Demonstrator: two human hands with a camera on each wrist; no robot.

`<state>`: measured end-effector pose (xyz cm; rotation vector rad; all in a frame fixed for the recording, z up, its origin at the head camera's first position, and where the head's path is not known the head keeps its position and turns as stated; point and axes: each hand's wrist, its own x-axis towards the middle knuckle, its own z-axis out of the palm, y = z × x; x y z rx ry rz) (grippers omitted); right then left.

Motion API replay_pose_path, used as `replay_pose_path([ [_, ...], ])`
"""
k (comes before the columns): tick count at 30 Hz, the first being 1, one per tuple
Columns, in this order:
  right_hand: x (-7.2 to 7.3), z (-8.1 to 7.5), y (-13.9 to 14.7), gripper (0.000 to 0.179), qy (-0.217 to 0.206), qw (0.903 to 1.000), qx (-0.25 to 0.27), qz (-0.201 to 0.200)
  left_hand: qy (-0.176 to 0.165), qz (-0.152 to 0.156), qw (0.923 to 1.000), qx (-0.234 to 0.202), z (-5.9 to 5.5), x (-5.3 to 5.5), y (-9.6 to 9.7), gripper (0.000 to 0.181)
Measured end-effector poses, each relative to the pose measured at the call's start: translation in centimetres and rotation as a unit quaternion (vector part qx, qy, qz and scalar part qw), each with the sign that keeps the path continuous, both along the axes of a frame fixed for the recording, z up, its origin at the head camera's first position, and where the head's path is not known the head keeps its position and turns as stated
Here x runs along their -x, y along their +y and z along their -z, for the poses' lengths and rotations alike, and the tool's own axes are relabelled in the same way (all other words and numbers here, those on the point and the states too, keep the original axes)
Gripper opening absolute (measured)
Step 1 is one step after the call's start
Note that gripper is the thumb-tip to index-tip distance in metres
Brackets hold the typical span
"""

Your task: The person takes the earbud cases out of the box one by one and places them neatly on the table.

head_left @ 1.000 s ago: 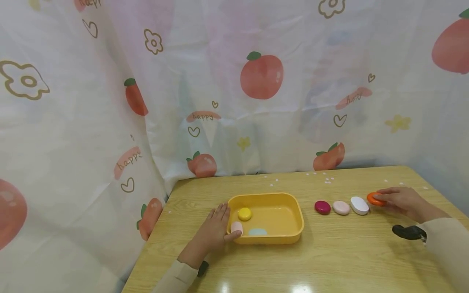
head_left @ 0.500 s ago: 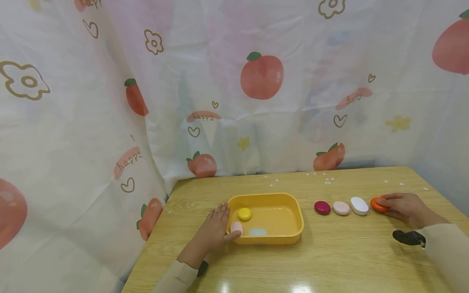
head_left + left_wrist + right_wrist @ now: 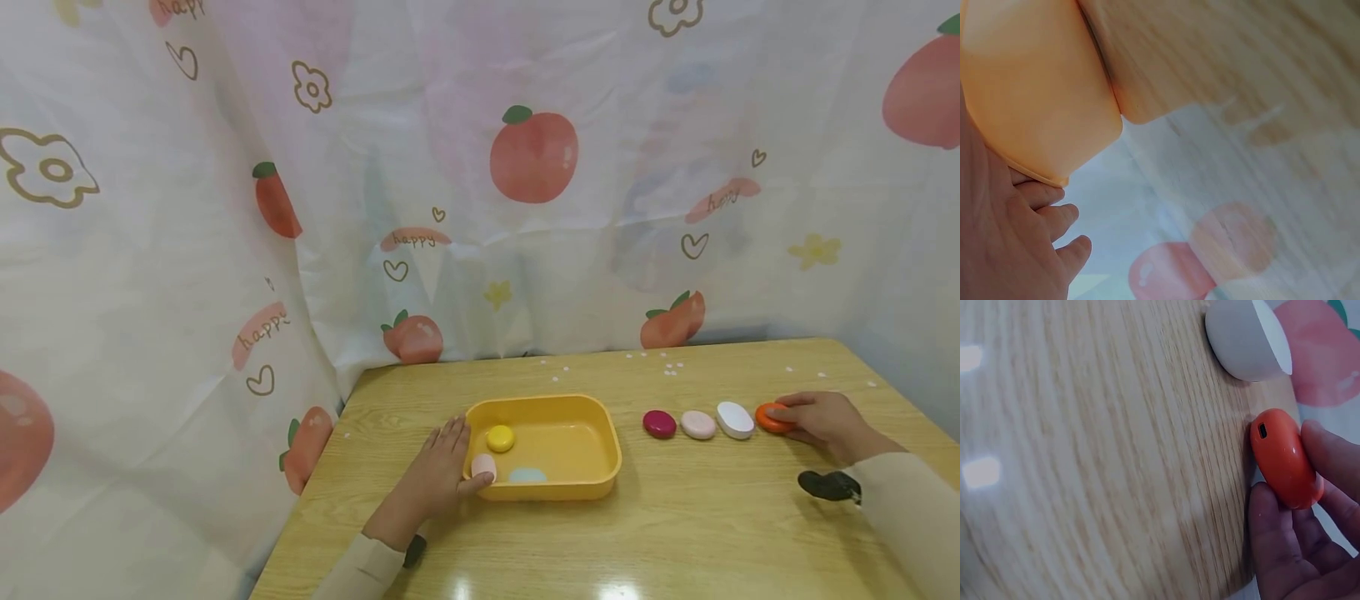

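Yellow basin (image 3: pixel 551 492), its left end touched by the left hand (image 3: pixel 435 473), fingers extended, gripping nothing. Well right of the basin, past a white piece (image 3: pixel 735 421), the right hand (image 3: pixel 825 421) pinches a smaller orange piece (image 3: pixel 773 417); its smooth curve might slip, or a swing basin-ward might strike the white piece. Versus one second earlier, the orange piece lies slightly farther from the basin.

A white curtain (image 3: pixel 585 275) printed with red fruits (image 3: pixel 534 162) hangs behind a wood-grain tabletop (image 3: pixel 712 533) catching bright light reflections (image 3: pixel 619 592).
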<state>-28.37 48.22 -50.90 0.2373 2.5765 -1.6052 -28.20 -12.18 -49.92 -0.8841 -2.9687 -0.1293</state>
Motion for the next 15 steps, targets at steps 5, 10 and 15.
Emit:
replay_pose_path([
  [5,0.28,0.02,-0.04,0.065,0.002,0.9995,-0.031,0.003,-0.002,-0.001,1.0,-0.003,0.14,-0.04,-0.06,0.098],
  [10,0.39,-0.15,0.08,0.064,0.0,0.9981,-0.062,0.0,-0.001,-0.002,1.0,-0.004,0.23,-0.06,-0.09,0.098],
  [15,0.33,-0.35,0.16,0.065,0.007,0.9927,-0.12,-0.008,0.0,0.0,1.0,-0.004,0.09,-0.12,-0.14,0.099],
])
